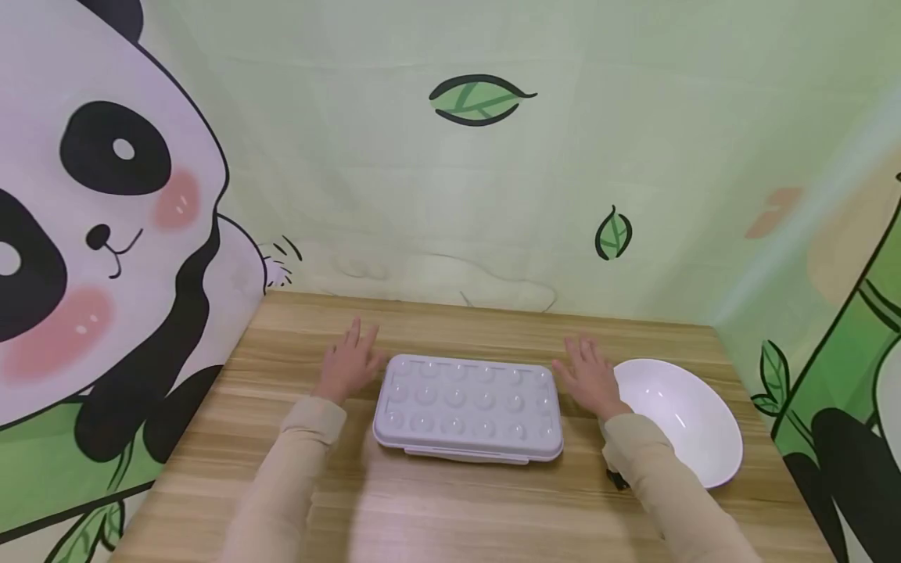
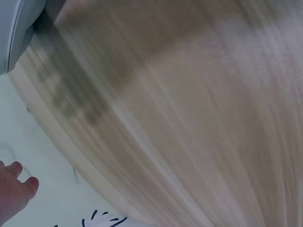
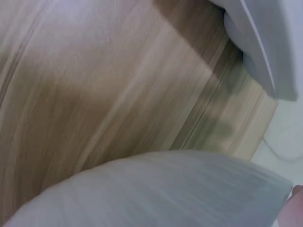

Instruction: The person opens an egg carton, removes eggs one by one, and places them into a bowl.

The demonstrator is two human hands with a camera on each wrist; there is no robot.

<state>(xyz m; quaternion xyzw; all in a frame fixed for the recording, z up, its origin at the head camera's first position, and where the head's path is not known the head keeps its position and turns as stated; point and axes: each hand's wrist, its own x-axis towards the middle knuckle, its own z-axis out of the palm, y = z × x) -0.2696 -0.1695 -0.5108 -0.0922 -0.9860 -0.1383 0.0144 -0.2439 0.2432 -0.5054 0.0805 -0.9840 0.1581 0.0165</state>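
Observation:
A pale lidded egg box (image 1: 468, 408), its lid moulded with rows of round bumps, lies in the middle of the wooden table. My left hand (image 1: 349, 362) is just off its left end with the fingers spread. Beyond the right end, my right hand (image 1: 590, 378) is held with its fingers extended, between the box and a white bowl (image 1: 704, 422). Neither hand grips anything. A corner of the egg box (image 2: 19, 28) shows in the left wrist view. The right wrist view has the bowl's side (image 3: 156, 194) close up. Whether the box holds anything is hidden by its lid.
The wooden table (image 1: 436, 512) ends at the back against a pale green cloth (image 1: 338, 156) printed with leaves and a panda. A small dark object (image 1: 617, 480) shows beneath the right sleeve, beside the bowl; its kind is unclear.

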